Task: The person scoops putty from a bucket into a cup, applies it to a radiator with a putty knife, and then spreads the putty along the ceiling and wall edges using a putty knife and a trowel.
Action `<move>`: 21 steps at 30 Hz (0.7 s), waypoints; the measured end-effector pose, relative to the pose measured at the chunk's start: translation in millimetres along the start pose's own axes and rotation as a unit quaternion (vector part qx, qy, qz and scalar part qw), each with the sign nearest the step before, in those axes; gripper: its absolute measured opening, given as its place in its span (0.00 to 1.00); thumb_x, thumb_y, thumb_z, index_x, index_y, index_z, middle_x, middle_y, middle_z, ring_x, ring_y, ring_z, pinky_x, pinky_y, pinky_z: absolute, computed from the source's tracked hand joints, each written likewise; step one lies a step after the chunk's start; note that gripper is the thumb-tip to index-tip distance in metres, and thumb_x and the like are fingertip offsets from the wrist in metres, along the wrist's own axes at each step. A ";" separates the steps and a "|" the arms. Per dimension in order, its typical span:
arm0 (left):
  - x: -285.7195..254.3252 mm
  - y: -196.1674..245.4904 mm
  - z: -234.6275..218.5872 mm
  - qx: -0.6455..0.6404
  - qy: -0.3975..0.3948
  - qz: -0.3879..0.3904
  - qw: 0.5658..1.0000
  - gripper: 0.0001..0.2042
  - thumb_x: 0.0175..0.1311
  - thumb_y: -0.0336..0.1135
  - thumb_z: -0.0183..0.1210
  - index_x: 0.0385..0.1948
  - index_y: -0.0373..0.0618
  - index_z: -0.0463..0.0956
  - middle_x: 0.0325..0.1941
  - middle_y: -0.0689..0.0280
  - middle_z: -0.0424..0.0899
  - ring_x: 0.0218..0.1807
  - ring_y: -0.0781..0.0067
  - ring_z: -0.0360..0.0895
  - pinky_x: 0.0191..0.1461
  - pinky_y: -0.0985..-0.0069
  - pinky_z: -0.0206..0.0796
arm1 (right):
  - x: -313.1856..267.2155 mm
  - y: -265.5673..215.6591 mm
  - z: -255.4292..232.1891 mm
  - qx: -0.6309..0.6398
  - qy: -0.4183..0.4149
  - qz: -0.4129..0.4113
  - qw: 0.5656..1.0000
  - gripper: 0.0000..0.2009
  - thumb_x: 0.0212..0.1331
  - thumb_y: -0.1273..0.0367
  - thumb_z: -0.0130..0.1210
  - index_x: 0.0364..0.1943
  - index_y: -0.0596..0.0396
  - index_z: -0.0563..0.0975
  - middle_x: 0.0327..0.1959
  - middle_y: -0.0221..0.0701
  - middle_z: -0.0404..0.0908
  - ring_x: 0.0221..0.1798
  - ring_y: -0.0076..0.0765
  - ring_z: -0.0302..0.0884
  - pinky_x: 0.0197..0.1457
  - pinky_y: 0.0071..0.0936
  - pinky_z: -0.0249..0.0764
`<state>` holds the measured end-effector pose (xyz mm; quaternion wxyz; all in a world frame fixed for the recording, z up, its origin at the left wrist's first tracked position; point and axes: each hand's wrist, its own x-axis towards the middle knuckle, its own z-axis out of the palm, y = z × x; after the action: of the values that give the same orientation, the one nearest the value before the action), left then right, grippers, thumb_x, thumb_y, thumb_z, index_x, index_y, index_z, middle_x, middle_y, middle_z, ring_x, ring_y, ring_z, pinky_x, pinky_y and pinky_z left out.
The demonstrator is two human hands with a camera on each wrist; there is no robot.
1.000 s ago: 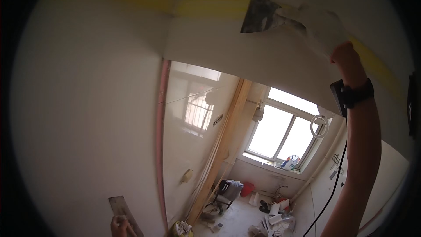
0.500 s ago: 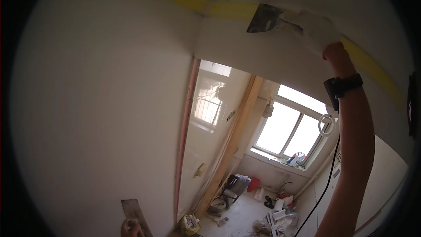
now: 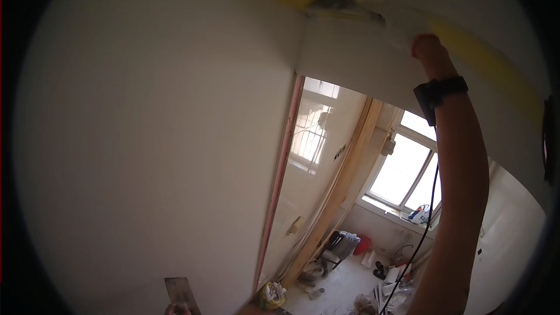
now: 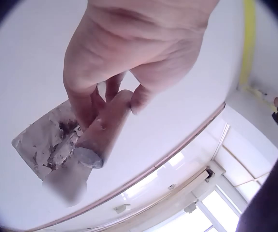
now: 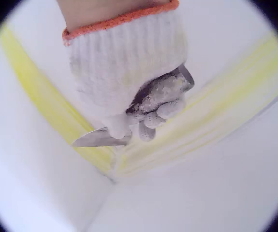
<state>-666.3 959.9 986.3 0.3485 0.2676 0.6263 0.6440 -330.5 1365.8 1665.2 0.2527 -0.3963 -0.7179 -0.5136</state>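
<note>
White-gloved right hand (image 5: 129,63) is clasping the grey metal scraper (image 5: 98,139) at the yellow band's (image 5: 226,89) corner — probably for flat contact. Bare left hand (image 4: 139,46), low by the wall (image 3: 157,140), is pinching the smeared rectangular trowel's (image 4: 37,140) handle — apparently leaving its plate free.

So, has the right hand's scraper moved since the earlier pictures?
Yes: in the head view, the scraper moved left, closer to the wall corner.
</note>
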 end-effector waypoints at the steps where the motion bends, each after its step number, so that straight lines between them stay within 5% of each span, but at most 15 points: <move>1: -4.0 11.9 3.1 0.001 0.004 0.000 1.000 0.05 0.71 0.32 0.61 0.42 0.43 0.77 0.23 0.64 0.81 0.13 0.73 0.73 0.20 0.76 0.64 | -2.2 12.9 9.0 0.100 0.050 -0.017 0.994 0.23 0.74 0.52 0.47 0.69 0.37 0.72 0.67 0.36 0.75 0.68 0.43 0.72 0.72 0.38 0.66; 3: -11.7 47.6 11.0 -0.027 -0.072 -0.045 0.996 0.05 0.71 0.33 0.61 0.42 0.44 0.77 0.24 0.64 0.81 0.14 0.73 0.74 0.20 0.76 0.65 | -2.7 19.7 10.6 0.203 0.105 -0.032 0.973 0.23 0.75 0.51 0.46 0.69 0.40 0.73 0.67 0.36 0.75 0.68 0.42 0.72 0.72 0.37 0.66; 5: -9.5 44.8 16.7 -0.008 -0.064 -0.042 0.997 0.06 0.71 0.34 0.61 0.42 0.44 0.77 0.24 0.65 0.81 0.15 0.74 0.74 0.20 0.76 0.65 | -4.8 21.6 -16.5 0.048 0.020 0.061 0.997 0.24 0.75 0.50 0.46 0.68 0.45 0.73 0.69 0.35 0.74 0.68 0.40 0.71 0.73 0.35 0.64; 8: -7.5 41.4 30.8 0.020 -0.043 -0.023 0.999 0.07 0.71 0.35 0.62 0.43 0.45 0.77 0.24 0.65 0.81 0.15 0.75 0.74 0.20 0.77 0.66 | -9.4 -3.7 -52.3 0.127 -0.032 0.069 0.989 0.25 0.76 0.50 0.45 0.70 0.45 0.71 0.71 0.35 0.72 0.69 0.40 0.71 0.74 0.35 0.63; 9: -7.8 41.0 35.3 0.028 -0.025 -0.006 0.999 0.07 0.71 0.35 0.62 0.44 0.45 0.77 0.23 0.65 0.81 0.16 0.76 0.74 0.20 0.77 0.66 | 9.1 52.7 4.6 0.129 -0.030 0.069 0.989 0.25 0.76 0.50 0.45 0.70 0.45 0.71 0.71 0.35 0.72 0.69 0.40 0.71 0.74 0.35 0.63; 10: -8.7 44.0 36.4 0.029 -0.023 -0.005 0.999 0.07 0.71 0.35 0.62 0.44 0.45 0.77 0.23 0.65 0.81 0.16 0.76 0.74 0.20 0.77 0.66 | 40.3 96.3 57.9 0.065 0.089 0.033 0.993 0.24 0.75 0.54 0.45 0.69 0.45 0.71 0.69 0.37 0.74 0.67 0.43 0.72 0.72 0.38 0.65; 11: -10.0 49.1 37.1 0.029 -0.051 -0.013 0.998 0.07 0.71 0.35 0.62 0.44 0.44 0.78 0.23 0.65 0.81 0.16 0.76 0.75 0.20 0.77 0.66 | 57.0 68.9 96.4 0.000 0.207 -0.005 0.978 0.23 0.73 0.57 0.45 0.69 0.46 0.72 0.67 0.38 0.75 0.66 0.46 0.74 0.71 0.40 0.66; 15: -14.9 41.8 37.7 0.009 -0.042 -0.055 0.998 0.07 0.71 0.35 0.62 0.44 0.44 0.78 0.23 0.65 0.81 0.16 0.76 0.75 0.21 0.77 0.67 | 53.6 28.3 51.1 -0.067 0.126 0.003 0.990 0.25 0.76 0.52 0.43 0.70 0.46 0.69 0.70 0.37 0.72 0.68 0.44 0.72 0.71 0.38 0.66; 17: -20.4 47.8 38.4 0.002 -0.042 -0.061 0.997 0.08 0.72 0.35 0.62 0.44 0.43 0.78 0.24 0.65 0.82 0.17 0.76 0.75 0.21 0.77 0.68 | 50.1 25.1 32.2 0.163 0.060 0.026 0.984 0.23 0.76 0.54 0.42 0.68 0.47 0.71 0.67 0.36 0.76 0.64 0.44 0.76 0.69 0.39 0.69; 21: -24.0 60.0 47.3 -0.009 -0.035 -0.041 0.998 0.09 0.72 0.35 0.62 0.46 0.43 0.78 0.28 0.64 0.83 0.18 0.76 0.77 0.21 0.78 0.68 | 51.7 18.8 62.9 -0.007 0.221 -0.001 0.975 0.21 0.75 0.56 0.43 0.65 0.47 0.74 0.61 0.37 0.80 0.61 0.44 0.79 0.66 0.40 0.72</move>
<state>-621.4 972.1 1051.5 0.3987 0.2606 0.6186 0.6248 -341.1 1443.7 1693.4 0.4020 -0.2736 -0.6412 -0.5937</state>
